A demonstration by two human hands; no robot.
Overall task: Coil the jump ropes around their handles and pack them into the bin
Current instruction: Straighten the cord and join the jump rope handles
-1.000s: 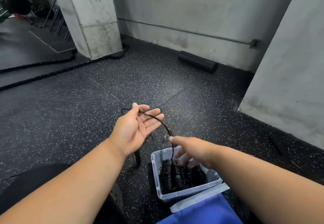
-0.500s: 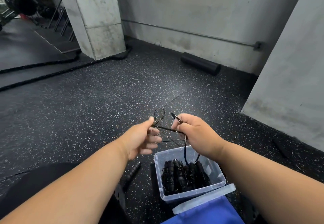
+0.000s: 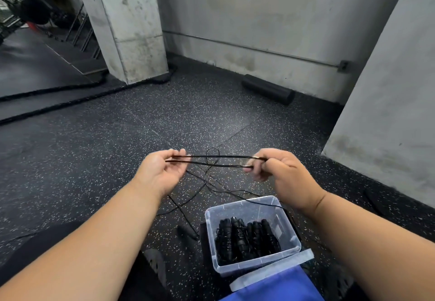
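Mid-frame, left hand [image 3: 162,173] and right hand [image 3: 275,169] fingers pinch a doubled rope [image 3: 219,160] taut, likely to straighten it, above the bin [image 3: 289,237].

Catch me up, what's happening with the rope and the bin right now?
A person is holding a thin black jump rope stretched as two strands between both hands: the left hand pinches one end, the right hand grips the other. The slack trails down to the speckled floor, where a loose handle lies. The clear plastic bin beside it already holds several coiled ropes, its lid off.
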